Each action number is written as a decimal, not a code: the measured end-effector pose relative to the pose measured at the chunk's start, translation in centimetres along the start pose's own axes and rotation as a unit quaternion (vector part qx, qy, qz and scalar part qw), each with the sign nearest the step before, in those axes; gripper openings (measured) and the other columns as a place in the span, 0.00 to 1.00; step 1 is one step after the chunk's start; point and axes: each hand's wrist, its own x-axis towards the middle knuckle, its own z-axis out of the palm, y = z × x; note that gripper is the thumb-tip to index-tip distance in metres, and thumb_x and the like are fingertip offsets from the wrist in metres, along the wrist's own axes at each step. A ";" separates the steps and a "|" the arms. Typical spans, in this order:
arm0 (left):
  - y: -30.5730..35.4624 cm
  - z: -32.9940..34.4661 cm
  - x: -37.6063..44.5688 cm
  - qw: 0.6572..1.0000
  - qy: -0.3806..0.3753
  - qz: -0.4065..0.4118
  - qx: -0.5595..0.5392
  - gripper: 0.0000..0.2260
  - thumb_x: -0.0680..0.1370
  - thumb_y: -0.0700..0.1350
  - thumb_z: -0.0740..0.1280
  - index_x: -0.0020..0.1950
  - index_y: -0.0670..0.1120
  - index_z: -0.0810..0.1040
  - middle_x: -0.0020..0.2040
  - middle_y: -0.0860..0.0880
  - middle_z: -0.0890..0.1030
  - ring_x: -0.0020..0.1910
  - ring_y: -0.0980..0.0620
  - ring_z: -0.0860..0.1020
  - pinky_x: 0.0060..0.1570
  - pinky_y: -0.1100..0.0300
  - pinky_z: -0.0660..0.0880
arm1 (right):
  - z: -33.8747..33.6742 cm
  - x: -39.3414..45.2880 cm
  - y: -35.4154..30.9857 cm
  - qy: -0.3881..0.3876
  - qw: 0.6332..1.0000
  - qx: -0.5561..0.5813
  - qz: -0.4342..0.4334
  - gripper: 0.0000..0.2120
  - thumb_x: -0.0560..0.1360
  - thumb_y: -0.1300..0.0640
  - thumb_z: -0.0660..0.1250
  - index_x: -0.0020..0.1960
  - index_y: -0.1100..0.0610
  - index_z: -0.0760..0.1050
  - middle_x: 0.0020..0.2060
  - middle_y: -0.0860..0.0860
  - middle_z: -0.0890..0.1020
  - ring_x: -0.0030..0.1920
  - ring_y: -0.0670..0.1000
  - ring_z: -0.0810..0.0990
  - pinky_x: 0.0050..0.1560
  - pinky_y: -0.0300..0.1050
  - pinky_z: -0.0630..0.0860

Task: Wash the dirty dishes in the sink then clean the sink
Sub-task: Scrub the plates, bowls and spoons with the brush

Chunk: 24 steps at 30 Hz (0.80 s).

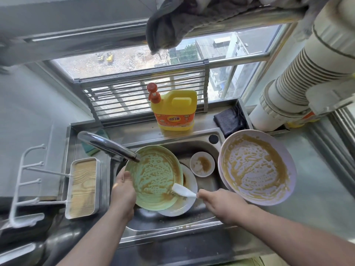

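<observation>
- Left hand [123,191] grips the left rim of the green plate [153,177], thumb over the edge, holding it tilted above the sink [203,144] basin, just under the faucet [107,145] spout.
- Right hand [217,202] pinches the handle end of a white fork [182,191]; the tines lie on the plate's lower right part, in the brown residue.
- No water visibly running.
- Under the green plate: a white plate [189,191], also smeared. A small bowl [202,164] with brown residue sits in the basin beside them.
- A large lilac plate [257,169], heavily coated, rests over the right rim of the sink, partly on the surface.
- Detergent bottle [173,110] stands on the ledge behind the sink; a green sponge [92,145] lies behind the faucet, mostly hidden.
- Step in hand, as I judge it: scraping residue off the green plate before washing.
- To do it well: keep the plate tilted toward the basin so the scrapings fall in, not on the surface; draw the fork in flat strokes; hold the rim firmly, it looks slippery.
- Fetch sponge and detergent next; all four dishes remain dirty.
</observation>
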 end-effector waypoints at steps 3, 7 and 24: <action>-0.2 0.0 0.0 1.000 -0.002 -0.001 0.002 0.13 0.87 0.58 0.57 0.69 0.69 0.74 0.55 0.56 0.86 0.54 0.55 0.85 0.40 0.61 0.83 | 0.3 -0.1 -3.0 -0.010 1.000 0.018 -0.023 0.09 0.84 0.43 0.52 0.64 0.39 0.63 0.49 0.58 0.82 0.49 0.64 0.81 0.45 0.56 0.77; -1.2 1.0 -0.9 0.999 0.021 -0.019 -0.026 0.15 0.88 0.57 0.53 0.74 0.66 0.68 0.60 0.51 0.83 0.55 0.47 0.84 0.46 0.46 0.84 | 2.6 -0.1 -10.5 0.019 0.981 0.185 -0.063 0.09 0.84 0.42 0.51 0.62 0.41 0.65 0.48 0.58 0.82 0.50 0.65 0.80 0.46 0.55 0.75; -3.1 1.6 -3.4 1.000 0.007 -0.008 -0.015 0.15 0.88 0.55 0.52 0.68 0.63 0.75 0.63 0.47 0.83 0.61 0.42 0.83 0.62 0.34 0.79 | 2.3 5.2 -10.7 0.111 0.958 0.261 0.039 0.10 0.86 0.47 0.50 0.64 0.43 0.67 0.53 0.58 0.83 0.54 0.63 0.81 0.51 0.54 0.74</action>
